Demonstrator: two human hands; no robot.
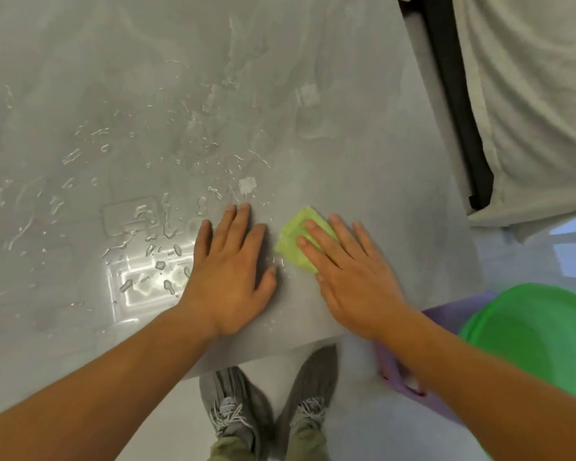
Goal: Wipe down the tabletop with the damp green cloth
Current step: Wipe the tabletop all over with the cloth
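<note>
Your right hand (353, 277) lies flat on the cloth (295, 242), fingers straight and spread. It presses the cloth down and does not grip it. The cloth sits close to the near edge of the table (363, 128), toward its right corner, and shows only past your fingertips on the left and far side.

Your left hand (233, 271) is flat on the bare table just left of the cloth, fingers straight and holding nothing. A narrow gap separates its thumb from the cloth.

The next stroke depends on where the water (140, 227) lies. It sits left of the cloth and farther from you, and your left hand is directly between the two. I judge that a leftward sweep needs that hand lifted or moved first. The right hand is the one placed to make the sweep.

Most of the cloth is under your palm, so its fold and long axis cannot be made out. The table's left and far edges run out of view. A green basin (539, 341) is cut off at the lower right, and the purple thing (446, 317) beneath it is too hidden to identify.
</note>
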